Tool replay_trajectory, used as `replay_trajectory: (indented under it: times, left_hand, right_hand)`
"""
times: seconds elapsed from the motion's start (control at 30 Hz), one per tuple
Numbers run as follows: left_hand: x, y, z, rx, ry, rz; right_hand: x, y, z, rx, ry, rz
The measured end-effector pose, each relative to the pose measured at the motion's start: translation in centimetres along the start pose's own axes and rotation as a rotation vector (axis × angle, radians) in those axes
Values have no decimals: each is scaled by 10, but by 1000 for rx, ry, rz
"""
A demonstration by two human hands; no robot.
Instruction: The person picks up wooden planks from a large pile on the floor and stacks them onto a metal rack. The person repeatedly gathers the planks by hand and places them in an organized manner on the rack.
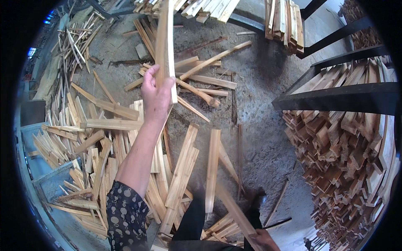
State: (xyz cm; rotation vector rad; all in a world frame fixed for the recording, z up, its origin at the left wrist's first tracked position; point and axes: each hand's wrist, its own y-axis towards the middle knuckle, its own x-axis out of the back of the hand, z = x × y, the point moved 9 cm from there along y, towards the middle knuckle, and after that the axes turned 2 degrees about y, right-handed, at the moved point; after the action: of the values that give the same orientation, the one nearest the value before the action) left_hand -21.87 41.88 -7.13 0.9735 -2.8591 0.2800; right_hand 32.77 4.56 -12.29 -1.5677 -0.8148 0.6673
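My left hand [157, 90] reaches forward, its fingers wrapped round the near end of a long wooden board [161, 46]. The board stretches away toward the far edge, and one narrow side is bright. Low at the right, my right hand [264, 239] grips the near end of a second wooden board [235, 206], which slants up to the left and is blurred. Beside that board, a straight wooden strip [212, 163] extends away from my legs. Under my left forearm lies a heap of loose boards [113, 163].
Dark metal rack bars [335, 97] hold a tall stack of wood strips [335, 167] on the right. More stacked boards [284, 23] stand at the far side. Scattered pieces [205, 79] lie on the dusty floor [268, 142]. A blue metal frame [54, 172] borders the left heap.
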Motion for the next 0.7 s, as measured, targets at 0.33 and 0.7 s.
replay_trajectory:
  times: [0.33, 0.7]
  left_hand:
    - [-86, -173, 186, 489, 39, 613]
    - [-49, -387, 422, 779, 378, 127]
  right_hand:
    - [-21, 81, 110, 475, 749, 174]
    - [-7, 263, 167, 577, 357, -123]
